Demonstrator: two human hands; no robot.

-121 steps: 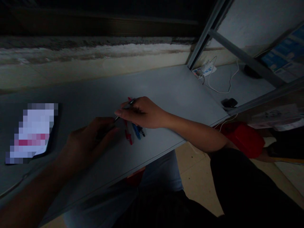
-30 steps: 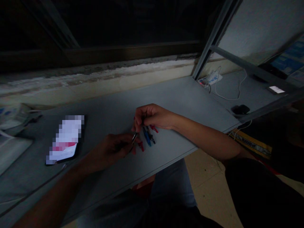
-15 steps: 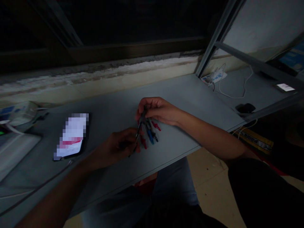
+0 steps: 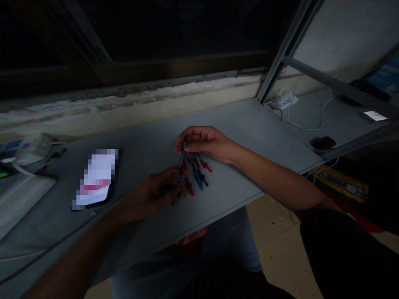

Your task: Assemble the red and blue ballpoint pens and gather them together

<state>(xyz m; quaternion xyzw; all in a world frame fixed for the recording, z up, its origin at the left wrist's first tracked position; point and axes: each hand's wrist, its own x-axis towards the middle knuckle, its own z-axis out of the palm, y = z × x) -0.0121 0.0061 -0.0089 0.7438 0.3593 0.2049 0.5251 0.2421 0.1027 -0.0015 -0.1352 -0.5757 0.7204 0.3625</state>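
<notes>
A dark pen [image 4: 181, 162] is tilted between my two hands above the desk. My right hand [image 4: 208, 143] pinches its upper part between thumb and fingers. My left hand [image 4: 160, 189] is closed around its lower end, and a thin dark piece pokes out below those fingers; whether it belongs to the pen I cannot tell. Several pens lie on the desk just under and beside my hands: a red pen [image 4: 188, 187], a blue pen [image 4: 197, 176], a black pen [image 4: 204, 181] and another red pen [image 4: 206, 166]. Their upper ends are partly hidden by my right hand.
A lit phone [image 4: 96, 176] lies on the grey desk [image 4: 230, 120] to the left, near a cable and a pale flat object [image 4: 21, 199]. On the right, past a metal post [image 4: 277, 54], are a power strip [image 4: 282, 101], a white cord, a mouse-like dark object [image 4: 324, 143] and another lit phone [image 4: 375, 116].
The pen has shifted slightly in my hands, and my right fingers have moved a little left along with its upper end. The pens on the desk look unmoved.
</notes>
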